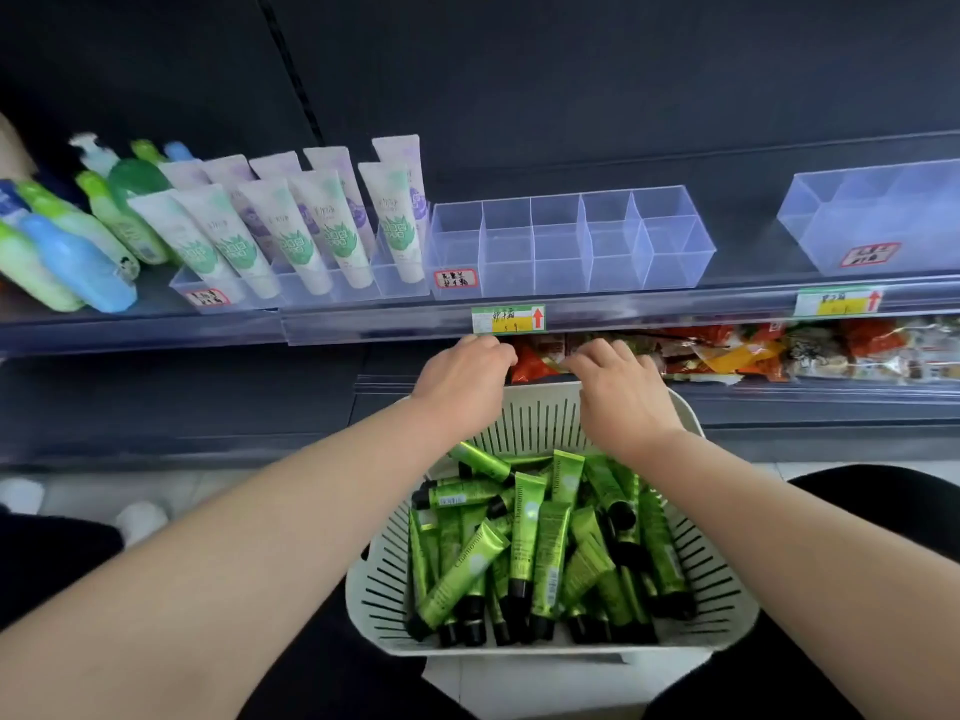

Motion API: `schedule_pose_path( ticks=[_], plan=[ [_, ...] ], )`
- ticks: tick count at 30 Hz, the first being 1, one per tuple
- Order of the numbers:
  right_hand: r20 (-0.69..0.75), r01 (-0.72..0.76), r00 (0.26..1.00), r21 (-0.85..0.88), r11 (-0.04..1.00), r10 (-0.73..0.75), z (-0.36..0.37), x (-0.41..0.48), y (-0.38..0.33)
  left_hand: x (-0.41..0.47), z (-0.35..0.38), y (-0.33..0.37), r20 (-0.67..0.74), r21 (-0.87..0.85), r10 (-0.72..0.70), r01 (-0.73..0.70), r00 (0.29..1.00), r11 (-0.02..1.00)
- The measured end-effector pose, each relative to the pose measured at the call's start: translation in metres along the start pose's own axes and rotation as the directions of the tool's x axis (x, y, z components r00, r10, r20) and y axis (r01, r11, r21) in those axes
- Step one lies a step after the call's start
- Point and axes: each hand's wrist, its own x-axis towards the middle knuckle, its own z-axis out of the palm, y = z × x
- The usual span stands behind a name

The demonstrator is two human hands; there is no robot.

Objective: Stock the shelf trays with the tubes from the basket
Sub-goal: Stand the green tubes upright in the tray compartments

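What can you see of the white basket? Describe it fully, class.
The basket is off-white and plastic-looking, with rounded corners, a broad rim and walls cut by vertical slots. It sits upright below the shelf, close in front of the person; its support is hidden. Green tubes with black caps lie jumbled inside. The left hand and right hand lie over its far rim; whether they grip it cannot be told.

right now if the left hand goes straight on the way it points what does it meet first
Probably the red snack packet just beyond the left hand, though depth is unclear.
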Motion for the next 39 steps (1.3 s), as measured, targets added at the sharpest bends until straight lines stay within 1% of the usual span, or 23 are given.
schedule_pose_path(
  ticks=[3, 6, 8, 11, 13, 15, 17, 22, 24, 26, 27, 28, 30, 32, 34, 36, 39],
  plan=[
    [0.173, -0.046, 0.984, 0.015, 0.999, 0.042, 0.024, -0.018, 0.007, -0.012, 0.028, 0.004, 0.112, -0.018, -0.042, 0.044, 0.993, 0.999],
    [0.339, -0.098, 0.938, 0.053, 0.994, 0.074, 0.040, -0.029, 0.011, -0.022, 0.052, 0.004, 0.229, -0.027, -0.072, 0.080, 0.971, 0.996],
    [0.427, -0.095, 0.903, 0.078, 0.992, 0.053, 0.050, -0.033, 0.008, -0.028, 0.066, 0.004, 0.279, -0.055, -0.084, 0.103, 0.957, 0.993],
    [0.560, -0.060, 0.829, 0.101, 0.993, -0.007, 0.062, -0.039, 0.000, -0.036, 0.082, 0.003, 0.317, -0.084, -0.113, 0.147, 0.942, 0.986],
    [0.652, -0.065, 0.758, 0.106, 0.992, -0.020, 0.068, -0.042, -0.006, -0.040, 0.090, 0.000, 0.330, -0.103, -0.130, 0.173, 0.935, 0.979],
    [0.714, -0.047, 0.698, 0.110, 0.993, -0.046, 0.072, -0.045, -0.012, -0.042, 0.095, -0.004, 0.338, -0.120, -0.140, 0.190, 0.931, 0.974],
    [0.730, -0.016, 0.678, 0.123, 0.992, -0.080, 0.076, -0.048, -0.016, -0.043, 0.098, -0.009, 0.340, -0.131, -0.144, 0.198, 0.929, 0.971],
    [0.676, 0.054, 0.721, 0.163, 0.985, -0.151, 0.084, -0.046, -0.018, -0.047, 0.104, -0.018, 0.358, -0.148, -0.148, 0.212, 0.922, 0.966],
    [0.672, 0.101, 0.720, 0.145, 0.984, -0.173, 0.082, -0.041, -0.016, -0.049, 0.106, -0.020, 0.367, -0.150, -0.143, 0.210, 0.919, 0.966],
    [0.686, 0.100, 0.707, 0.146, 0.984, -0.174, 0.078, -0.038, -0.014, -0.050, 0.108, -0.021, 0.388, -0.145, -0.147, 0.218, 0.910, 0.965],
    [0.693, 0.064, 0.700, 0.179, 0.982, -0.172, 0.075, -0.037, -0.012, -0.051, 0.110, -0.021, 0.408, -0.143, -0.155, 0.231, 0.900, 0.963],
    [0.701, -0.002, 0.694, 0.233, 0.972, -0.167, 0.073, -0.036, -0.011, -0.051, 0.111, -0.021, 0.438, -0.139, -0.166, 0.249, 0.883, 0.958],
    [0.712, -0.154, 0.686, 0.342, 0.927, -0.149, 0.067, -0.035, -0.008, -0.053, 0.114, -0.019, 0.523, -0.096, -0.191, 0.280, 0.831, 0.955],
    [0.676, -0.233, 0.729, 0.394, 0.889, -0.108, 0.062, -0.036, -0.006, -0.058, 0.119, -0.015, 0.594, -0.040, -0.221, 0.303, 0.773, 0.952],
    [0.611, -0.252, 0.789, 0.417, 0.873, -0.064, 0.056, -0.038, -0.004, -0.065, 0.125, -0.011, 0.627, -0.020, -0.259, 0.347, 0.735, 0.938],
    [0.563, -0.264, 0.826, 0.437, 0.860, -0.032, 0.053, -0.040, -0.002, -0.073, 0.132, -0.005, 0.630, -0.014, -0.293, 0.388, 0.719, 0.922],
    [0.515, -0.281, 0.857, 0.460, 0.842, 0.005, 0.050, -0.043, 0.001, -0.082, 0.137, -0.001, 0.590, -0.030, -0.325, 0.422, 0.739, 0.906]
  ],
)
